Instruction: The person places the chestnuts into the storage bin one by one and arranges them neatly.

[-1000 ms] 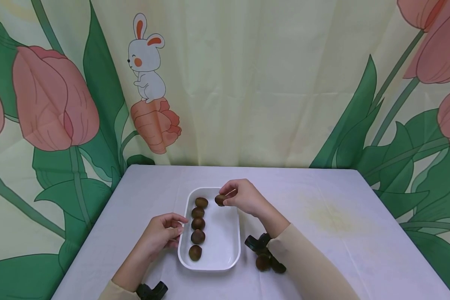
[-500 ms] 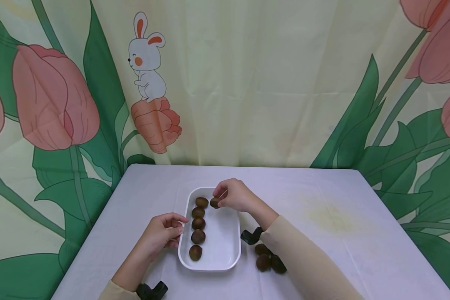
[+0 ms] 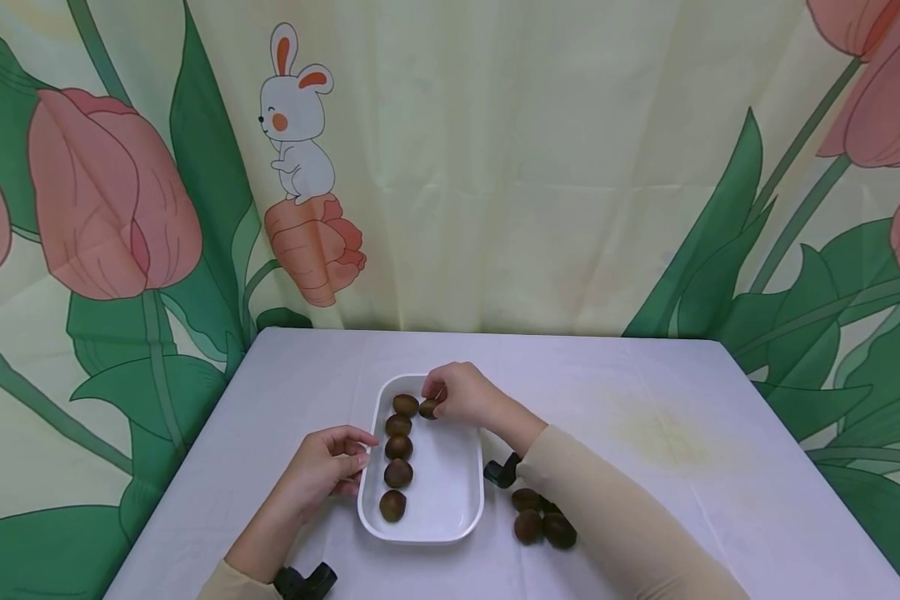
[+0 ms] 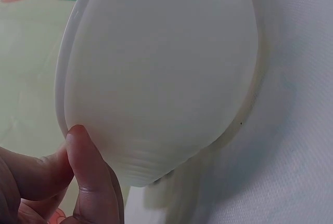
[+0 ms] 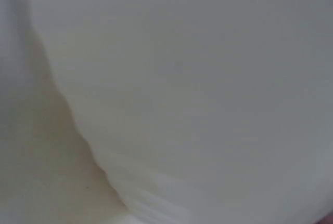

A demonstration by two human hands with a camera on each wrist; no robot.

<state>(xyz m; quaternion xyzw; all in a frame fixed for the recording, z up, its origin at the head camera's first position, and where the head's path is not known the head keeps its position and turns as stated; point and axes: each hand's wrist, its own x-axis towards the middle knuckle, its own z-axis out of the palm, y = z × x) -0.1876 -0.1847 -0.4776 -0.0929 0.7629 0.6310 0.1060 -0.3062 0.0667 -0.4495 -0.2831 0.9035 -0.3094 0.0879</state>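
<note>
A white tray [image 3: 442, 492] lies on the table, with a column of chestnuts [image 3: 398, 474] down its left side. My right hand [image 3: 465, 395] reaches over the far rim and pinches one chestnut [image 3: 427, 409], low in the tray, right of the column's farthest chestnut [image 3: 406, 406]. My left hand [image 3: 327, 463] grips the tray's left rim; in the left wrist view a fingertip [image 4: 83, 143] presses on the outer wall [image 4: 161, 78]. The right wrist view is mostly filled by the tray's blurred outer wall [image 5: 182, 99].
More chestnuts [image 3: 528, 527] lie grouped on the white tablecloth [image 3: 607, 383] right of the tray, partly hidden by my right sleeve [image 3: 607, 508]. Black wrist devices [image 3: 305, 581] sit on both wrists. A printed curtain [image 3: 495, 167] hangs behind the table.
My right hand has carried its chestnut left and down into the tray, beside the far end of the column. More of the chestnut pile shows beside the sleeve. The left hand stays put.
</note>
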